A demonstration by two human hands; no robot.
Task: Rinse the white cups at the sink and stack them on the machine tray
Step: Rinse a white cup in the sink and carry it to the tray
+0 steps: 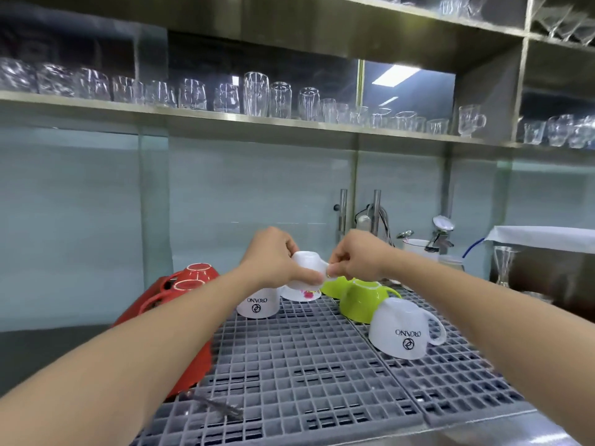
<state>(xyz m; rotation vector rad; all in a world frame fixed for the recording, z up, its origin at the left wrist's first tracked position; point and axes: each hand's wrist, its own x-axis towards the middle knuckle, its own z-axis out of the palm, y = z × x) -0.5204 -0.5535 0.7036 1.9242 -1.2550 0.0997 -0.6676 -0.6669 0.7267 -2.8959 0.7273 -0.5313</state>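
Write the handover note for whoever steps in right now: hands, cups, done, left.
Left hand grips the upside-down white cup from its left; right hand pinches its right side. The cup is held above the grey grid tray, over a white cup with a pink print.
Done: two logo cups sit inverted on the tray, one at the back, one at right.
Left: set the held cup down. No sink in view.

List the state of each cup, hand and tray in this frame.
held white cup: upside down, gripped by both hands
left hand: gripping it
right hand: pinching its edge
logo cups: inverted on tray
green cups: inverted
grid tray: partly loaded
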